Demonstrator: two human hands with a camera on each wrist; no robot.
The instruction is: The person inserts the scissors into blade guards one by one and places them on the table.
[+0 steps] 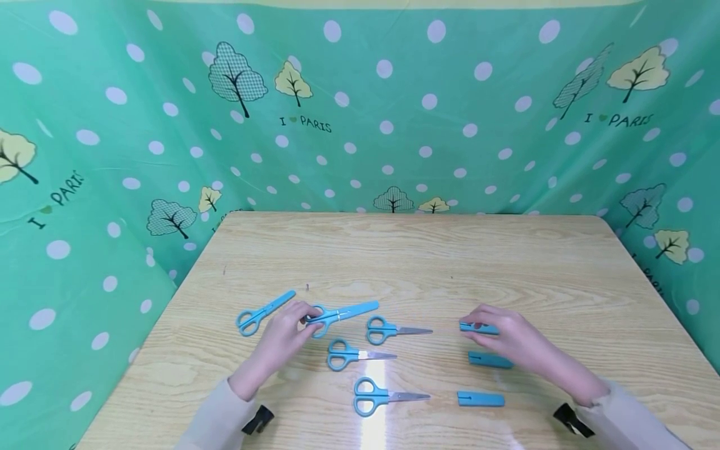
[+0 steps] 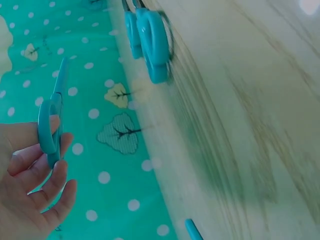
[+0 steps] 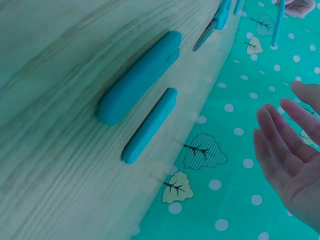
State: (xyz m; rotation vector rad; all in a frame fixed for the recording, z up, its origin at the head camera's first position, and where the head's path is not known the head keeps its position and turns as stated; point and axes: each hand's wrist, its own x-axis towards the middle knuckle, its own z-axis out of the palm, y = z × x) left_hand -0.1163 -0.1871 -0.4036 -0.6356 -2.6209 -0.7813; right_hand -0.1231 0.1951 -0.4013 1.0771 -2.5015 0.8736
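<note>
My left hand [image 1: 290, 324] pinches the handle loops of a pair of blue scissors [image 1: 337, 314], whose blades are covered by a blue sheath [image 1: 360, 309]. In the left wrist view these scissors [image 2: 59, 82] are raised off the table, between thumb and fingers. My right hand [image 1: 500, 328] hovers over a loose blue blade sheath [image 1: 479, 327], partly hidden by the fingers in the head view. In the right wrist view the right hand [image 3: 292, 155] has relaxed, spread fingers and an empty palm, apart from the two sheaths [image 3: 150, 125] visible there.
Scissors with bare blades lie in the middle: one pair [image 1: 382, 330] at the back, another [image 1: 345, 355] left, a third [image 1: 368, 396] in front. Sheathed scissors [image 1: 253, 319] lie at the far left. Two more sheaths [image 1: 489, 360] lie at the right. A patterned curtain [image 1: 360, 125] surrounds the table.
</note>
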